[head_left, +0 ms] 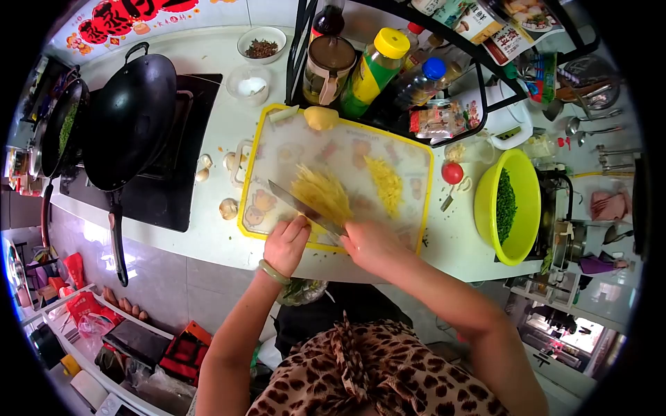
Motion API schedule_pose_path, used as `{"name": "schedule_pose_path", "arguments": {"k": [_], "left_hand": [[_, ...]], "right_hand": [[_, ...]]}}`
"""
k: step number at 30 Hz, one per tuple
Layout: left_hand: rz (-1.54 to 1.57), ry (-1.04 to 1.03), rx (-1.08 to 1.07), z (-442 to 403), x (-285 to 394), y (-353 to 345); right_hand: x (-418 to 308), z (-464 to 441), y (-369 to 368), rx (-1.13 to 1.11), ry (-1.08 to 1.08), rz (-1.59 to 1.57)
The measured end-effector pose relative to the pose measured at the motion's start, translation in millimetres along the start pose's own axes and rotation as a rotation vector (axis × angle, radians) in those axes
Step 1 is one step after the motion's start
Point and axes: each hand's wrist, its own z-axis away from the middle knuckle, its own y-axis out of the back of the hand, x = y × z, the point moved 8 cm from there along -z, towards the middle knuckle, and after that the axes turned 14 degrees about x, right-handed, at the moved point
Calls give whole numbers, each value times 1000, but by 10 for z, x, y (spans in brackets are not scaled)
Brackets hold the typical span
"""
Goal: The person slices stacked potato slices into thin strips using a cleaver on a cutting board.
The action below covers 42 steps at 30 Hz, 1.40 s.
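My right hand [371, 244] is wrapped round the handle of a kitchen knife [300, 204], whose blade points up and left over the cutting board. Beside the blade's near side is my left hand [286, 243], its fingers curled together and the fingertips at the blade. Whether they pinch anything is hidden. Just beyond the blade lies a heap of pale yellow shreds [322, 193], which look like ginger. A second, finer heap of yellow bits [383, 184] sits farther right. A peeled ginger piece [321, 118] and a pale stalk [283, 114] rest at the board's far edge.
The yellow-rimmed cutting board [277, 149] lies on the white counter. At left, a black wok [132, 125] stands on the cooktop [182, 197]. A yellow-green basin [527, 208] of chopped greens is at right. Behind the board is a black rack with bottles [378, 69].
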Motion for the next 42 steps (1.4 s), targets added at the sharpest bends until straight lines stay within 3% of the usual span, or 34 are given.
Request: {"name": "schedule_pose_path", "arguments": {"k": [11, 17, 19, 32, 42], "left_hand": [[68, 82, 57, 63, -56, -36], [85, 94, 47, 78, -58, -34], [77, 76, 60, 39, -69, -44], [56, 84, 58, 53, -58, -30], [54, 104, 39, 25, -66, -39]], "right_hand": [[25, -3, -184, -181, -70, 135], [-38, -158, -182, 53, -124, 46], [-44, -209, -168, 79, -41, -3], [-26, -47, -89, -110, -1, 102], [-59, -250, -172, 116, -50, -50]]}}
